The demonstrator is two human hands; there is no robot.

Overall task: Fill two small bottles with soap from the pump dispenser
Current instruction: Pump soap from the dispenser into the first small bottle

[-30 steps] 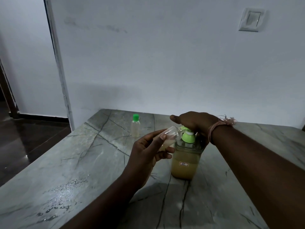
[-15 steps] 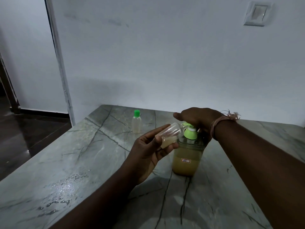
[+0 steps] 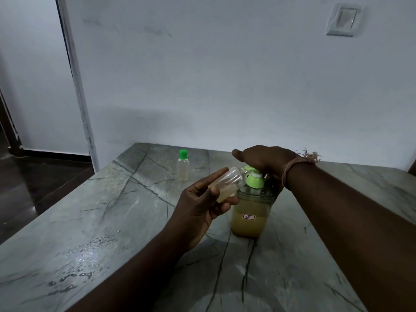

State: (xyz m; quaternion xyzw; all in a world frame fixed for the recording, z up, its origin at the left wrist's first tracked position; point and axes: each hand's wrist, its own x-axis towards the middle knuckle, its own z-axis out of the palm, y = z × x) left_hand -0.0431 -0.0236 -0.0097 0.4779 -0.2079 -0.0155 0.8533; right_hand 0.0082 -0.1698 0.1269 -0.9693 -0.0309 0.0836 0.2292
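A clear pump dispenser (image 3: 251, 218) holding yellowish soap, with a green collar and a "35" label, stands on the grey marble table (image 3: 126, 221). My right hand (image 3: 263, 159) lies palm-down on its pump head, hiding most of it. My left hand (image 3: 202, 203) holds a small uncapped clear bottle (image 3: 227, 184) tilted, its mouth against the green spout; pale soap sits in its lower part. A second small bottle (image 3: 182, 165) with a green cap stands upright farther back, untouched.
A white wall rises just behind the table's far edge, with a light switch (image 3: 342, 20) high on the right. Water drops (image 3: 87, 251) glisten on the table's left front. The table's left edge drops to a dark floor (image 3: 33, 176).
The view has shifted slightly. My left hand has tipped the small bottle a little flatter at the spout; my right hand stays on the pump head.
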